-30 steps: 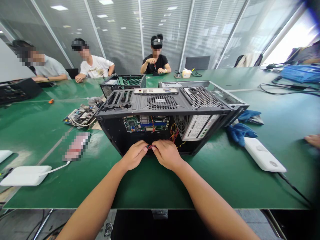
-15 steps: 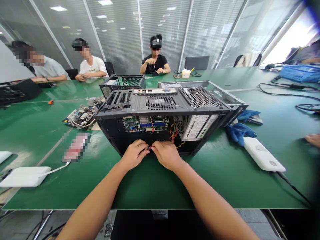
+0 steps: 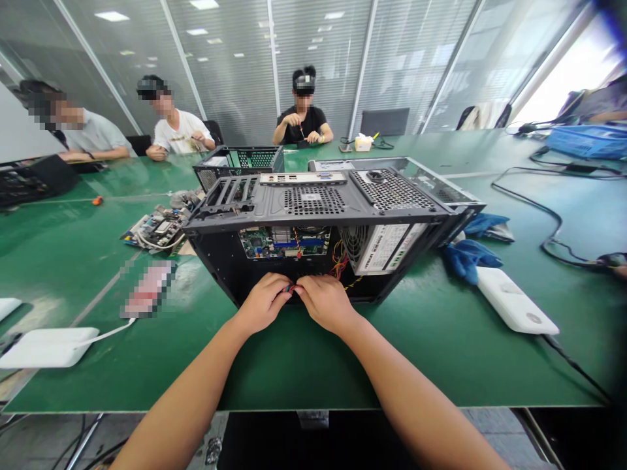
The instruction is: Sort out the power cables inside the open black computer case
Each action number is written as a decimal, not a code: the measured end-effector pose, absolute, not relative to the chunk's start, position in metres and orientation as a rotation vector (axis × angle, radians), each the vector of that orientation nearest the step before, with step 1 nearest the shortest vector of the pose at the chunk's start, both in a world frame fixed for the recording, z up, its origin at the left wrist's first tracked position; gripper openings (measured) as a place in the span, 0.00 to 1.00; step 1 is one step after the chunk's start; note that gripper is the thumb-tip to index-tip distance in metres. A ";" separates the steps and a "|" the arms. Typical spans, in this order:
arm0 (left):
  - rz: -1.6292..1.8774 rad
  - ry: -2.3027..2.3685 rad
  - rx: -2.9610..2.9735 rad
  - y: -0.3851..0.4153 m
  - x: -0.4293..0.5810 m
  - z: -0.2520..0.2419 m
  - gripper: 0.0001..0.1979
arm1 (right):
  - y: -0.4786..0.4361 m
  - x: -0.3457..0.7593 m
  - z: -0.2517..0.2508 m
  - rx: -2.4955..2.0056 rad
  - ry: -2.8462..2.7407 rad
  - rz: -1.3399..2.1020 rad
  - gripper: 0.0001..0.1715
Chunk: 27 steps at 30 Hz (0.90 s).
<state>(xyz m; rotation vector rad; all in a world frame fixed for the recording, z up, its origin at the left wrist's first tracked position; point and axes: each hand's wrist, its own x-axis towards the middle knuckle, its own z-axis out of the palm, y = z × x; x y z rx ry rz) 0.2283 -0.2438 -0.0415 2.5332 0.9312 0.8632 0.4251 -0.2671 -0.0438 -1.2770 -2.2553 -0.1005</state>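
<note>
A black computer case (image 3: 215, 261) stands on the green table in front of me, its open side facing me. Inside it show a motherboard (image 3: 308, 245) and, at the right, a power supply (image 3: 386, 251) with a fan. At the lower front of the opening, my left hand (image 3: 264, 300) and my right hand (image 3: 326, 300) pinch a bundle of coloured cables (image 3: 292, 288) between them. The hands are close together, and the cable ends are hidden by my fingers. More red and yellow wires (image 3: 339, 261) hang behind my right hand.
Left of the case lie loose computer boards (image 3: 164, 225), a phone (image 3: 149, 287) and a white power bank (image 3: 49, 346). To the right are blue gloves (image 3: 470, 258), a white power strip (image 3: 516, 300) and black cables (image 3: 553, 222). Several people sit across the table (image 3: 157, 372).
My hands stay on the cable bundle with hardly any movement. At the far right, a black cable has shifted with another person's hand. A person across the table has raised one hand.
</note>
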 end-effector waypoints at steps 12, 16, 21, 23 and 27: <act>0.931 1.055 2.750 -0.245 0.224 -0.045 0.10 | -0.268 0.425 -0.041 -1.297 -2.257 -0.060 0.14; 0.912 1.064 2.739 -0.247 0.225 -0.043 0.10 | -0.268 0.424 -0.041 -1.278 -2.258 -0.078 0.14; 0.889 1.060 2.747 -0.247 0.226 -0.042 0.10 | -0.267 0.424 -0.043 -1.279 -2.253 -0.099 0.14; 0.881 1.058 2.750 -0.247 0.227 -0.042 0.10 | -0.267 0.424 -0.044 -1.279 -2.257 -0.100 0.14; 0.892 1.065 2.769 -0.246 0.226 -0.042 0.10 | -0.267 0.424 -0.044 -1.302 -2.262 -0.095 0.15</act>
